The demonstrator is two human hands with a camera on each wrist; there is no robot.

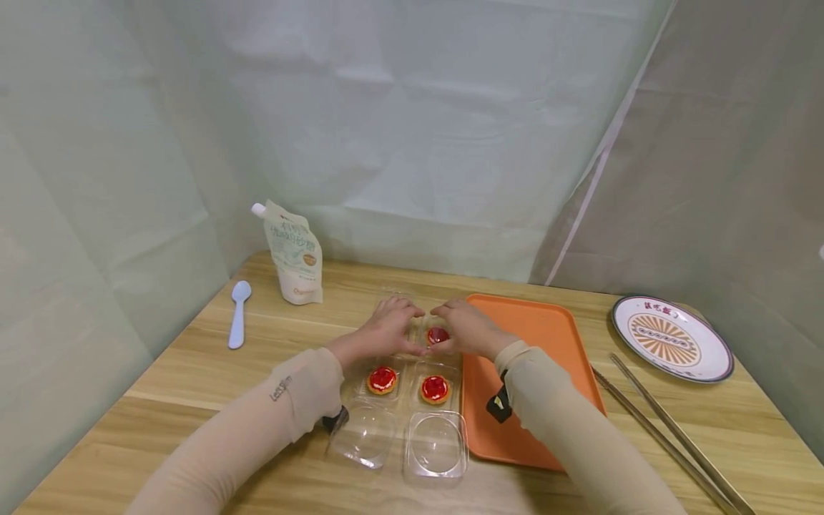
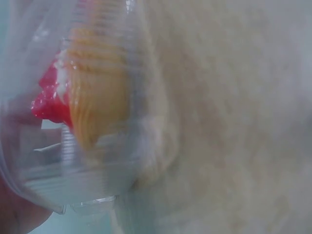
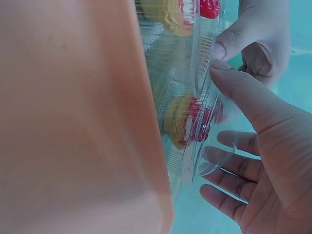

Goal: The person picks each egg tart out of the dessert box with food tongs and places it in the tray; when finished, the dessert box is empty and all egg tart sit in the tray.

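Both hands work at a clear plastic box (image 3: 187,163) with a red-topped tart (image 1: 438,335) inside, at the back of a group of such boxes. My left hand (image 1: 386,329) curls over the box's left side, its thumb and fingers at the lid edge. My right hand (image 1: 473,332) reaches in from the other side. Its thumb touches the near edge of the lid, and its loosely spread fingers lie along the lid in the right wrist view. Nearer me, a left tart (image 1: 383,380) and a right tart (image 1: 435,390) sit in boxes. The left wrist view shows a boxed tart (image 2: 97,87) close up.
Two clear lids, left (image 1: 365,433) and right (image 1: 436,445), fold out toward me. An orange tray (image 1: 534,315) lies beside the boxes, under my right forearm. Tongs (image 1: 669,422) and a patterned plate (image 1: 672,340) are right; a blue spoon (image 1: 238,315) and pouch (image 1: 296,254) are left.
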